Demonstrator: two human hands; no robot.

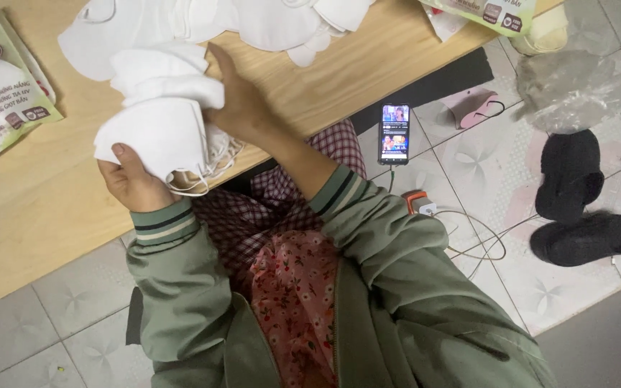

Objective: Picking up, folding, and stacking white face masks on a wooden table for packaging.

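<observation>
The person wears a sage-green zip jacket [397,287] of smooth, slightly creased fabric, hanging open down the front. Each sleeve ends just behind the hands in a ribbed knit cuff [163,224] of the same green, banded with dark and pale cream stripes. Under the jacket shows a pink top [292,302] printed with small red flowers, and below it dark red and white checked trousers [253,212].

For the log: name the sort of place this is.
Probably a home floor used for piecework: a low wooden board on floor tiles, loose white masks, and black slippers beside a charging phone.
</observation>
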